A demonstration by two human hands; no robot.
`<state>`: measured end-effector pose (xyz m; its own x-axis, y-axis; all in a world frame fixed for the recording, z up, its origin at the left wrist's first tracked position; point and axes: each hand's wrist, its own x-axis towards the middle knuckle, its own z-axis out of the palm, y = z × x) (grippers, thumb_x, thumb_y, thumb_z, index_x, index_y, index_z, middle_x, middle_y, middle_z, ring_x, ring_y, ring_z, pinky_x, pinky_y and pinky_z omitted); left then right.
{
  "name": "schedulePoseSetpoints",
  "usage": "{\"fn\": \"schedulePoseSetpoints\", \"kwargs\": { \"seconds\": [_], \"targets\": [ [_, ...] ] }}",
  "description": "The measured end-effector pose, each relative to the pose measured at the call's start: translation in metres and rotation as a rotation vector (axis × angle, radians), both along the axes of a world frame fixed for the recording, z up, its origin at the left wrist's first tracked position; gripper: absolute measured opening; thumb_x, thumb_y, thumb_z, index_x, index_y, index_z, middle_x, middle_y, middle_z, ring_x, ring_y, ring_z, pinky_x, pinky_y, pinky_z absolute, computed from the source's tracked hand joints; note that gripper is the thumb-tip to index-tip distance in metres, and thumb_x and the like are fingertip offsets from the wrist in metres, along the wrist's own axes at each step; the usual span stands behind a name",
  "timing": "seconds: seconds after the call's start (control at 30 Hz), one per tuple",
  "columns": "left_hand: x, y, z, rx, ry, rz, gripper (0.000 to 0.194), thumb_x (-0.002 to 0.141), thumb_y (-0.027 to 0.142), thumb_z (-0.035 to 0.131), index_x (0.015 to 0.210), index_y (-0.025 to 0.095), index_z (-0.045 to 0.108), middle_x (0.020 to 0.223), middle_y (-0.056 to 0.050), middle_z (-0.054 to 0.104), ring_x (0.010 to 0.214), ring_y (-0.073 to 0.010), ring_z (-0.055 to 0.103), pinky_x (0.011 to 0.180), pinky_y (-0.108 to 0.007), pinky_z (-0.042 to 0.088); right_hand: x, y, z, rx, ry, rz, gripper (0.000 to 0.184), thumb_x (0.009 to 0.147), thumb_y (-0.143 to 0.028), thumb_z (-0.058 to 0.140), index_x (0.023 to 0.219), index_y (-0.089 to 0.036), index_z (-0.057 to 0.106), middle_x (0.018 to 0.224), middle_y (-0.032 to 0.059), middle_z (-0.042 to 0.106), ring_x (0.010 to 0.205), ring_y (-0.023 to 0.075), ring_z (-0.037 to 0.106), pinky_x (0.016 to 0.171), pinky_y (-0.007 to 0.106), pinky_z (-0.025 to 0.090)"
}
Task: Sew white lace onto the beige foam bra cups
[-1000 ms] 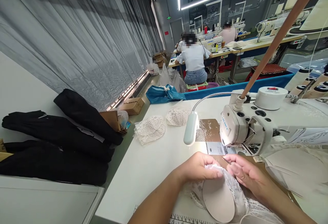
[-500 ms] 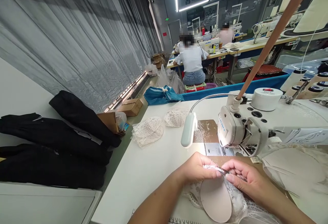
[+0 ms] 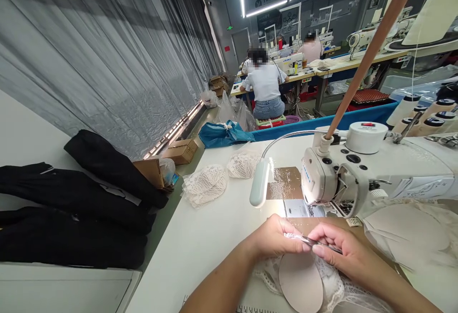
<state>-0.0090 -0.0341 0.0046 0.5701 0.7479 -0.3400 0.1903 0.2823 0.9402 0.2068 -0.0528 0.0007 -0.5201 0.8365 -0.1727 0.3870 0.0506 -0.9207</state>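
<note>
Pinch gathered edge of white openwork lace fabric [image 3: 331, 279] between thumb and fingers of left hand [image 3: 275, 237], in front of white industrial sewing machine [image 3: 318, 182]. Grip slim dark metal tool [image 3: 310, 241] in right hand [image 3: 338, 247], thumb pressed along it against curled fingers, tip pointing left toward pinched edge. Cannot tell exact contact at tip; too small. Note both hands close together, near left thumb tip. Find smooth beige oval pad [image 3: 300, 284] just below left fingers, lying against lace, above white tabletop [image 3: 200, 241] with black-marked ruler scale [image 3: 250, 309] along near edge. Trace rest of lace below right hand, trailing toward bottom of view. See elongated pale green lamp [image 3: 259, 184] on flexible metal neck [image 3: 286, 135], left of machine head. Log glossy brown sheet [image 3: 284, 182] beyond, silver metal plate [image 3: 296, 208] just beside it. Count 2 rounded cream lace pieces [image 3: 205, 185] near each other on left part of tabletop. Record pile of beige pads and sheer netting [image 3: 408, 229] right of right hand. Observe slanted reddish-brown pole [image 3: 372, 46] behind machine head, cream thread cones [image 3: 438, 108] at far right. Beyond tabletop, see tied blue cloth bundle [image 3: 225, 134] and seated co-worker in white top [image 3: 265, 84]; at left, black garments [image 3: 71, 213].
</note>
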Motion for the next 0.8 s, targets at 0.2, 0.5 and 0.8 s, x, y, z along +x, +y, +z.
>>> {"fn": "schedulePoseSetpoints", "kwargs": {
  "seconds": [0.2,0.5,0.8],
  "targets": [
    [0.002,-0.002,-0.003,-0.009,0.081,-0.036,0.047,0.06,0.054,0.082,0.058,0.012,0.062,0.053,0.006,0.033,0.053,-0.0069,0.025,0.049,-0.026,0.015,-0.009,-0.003,0.003,0.034,-0.075,-0.041,0.028,0.089,-0.046,0.049,0.081,-0.023,0.063,0.076,0.0008,0.06,0.071,0.019,0.052,0.062,0.029,0.038],
    [0.002,-0.001,-0.004,-0.018,0.099,-0.043,0.046,0.059,0.053,0.083,0.064,0.011,0.063,0.057,0.005,0.039,0.055,-0.0065,0.03,0.048,-0.023,0.02,-0.002,0.0,-0.004,-0.059,0.007,0.006,0.025,0.088,-0.045,0.053,0.086,-0.02,0.061,0.073,-0.0014,0.056,0.068,0.0154,0.049,0.061,0.026,0.037],
    [0.003,-0.002,-0.003,-0.002,0.117,-0.116,0.047,0.06,0.055,0.082,0.063,0.013,0.061,0.055,0.005,0.039,0.052,-0.0064,0.031,0.046,-0.022,0.021,-0.009,-0.002,-0.006,-0.067,0.124,-0.064,0.03,0.089,-0.048,0.052,0.077,-0.021,0.057,0.068,-0.0014,0.055,0.065,0.0167,0.052,0.059,0.028,0.039]
  ]
}}
